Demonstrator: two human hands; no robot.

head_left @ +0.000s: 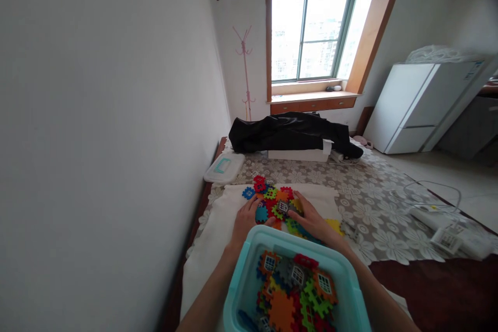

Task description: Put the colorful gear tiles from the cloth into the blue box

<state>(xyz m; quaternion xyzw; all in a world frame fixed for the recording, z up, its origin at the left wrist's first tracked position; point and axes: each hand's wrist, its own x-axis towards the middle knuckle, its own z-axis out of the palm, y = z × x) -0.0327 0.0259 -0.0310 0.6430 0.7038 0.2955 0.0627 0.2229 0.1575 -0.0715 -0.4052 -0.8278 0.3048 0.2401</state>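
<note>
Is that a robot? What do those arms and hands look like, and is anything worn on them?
They're ordinary human arms, with no cables or machinery. The left hand and right hand are bare, without gloves. The left forearm and right forearm show no sleeves. I can make out no watch, bracelet or ring on either.

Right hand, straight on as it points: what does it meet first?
Probably the grey window block in the pile of plastic interlocking blocks, just ahead of the right hand; depth is unclear, and it may already touch.
</note>
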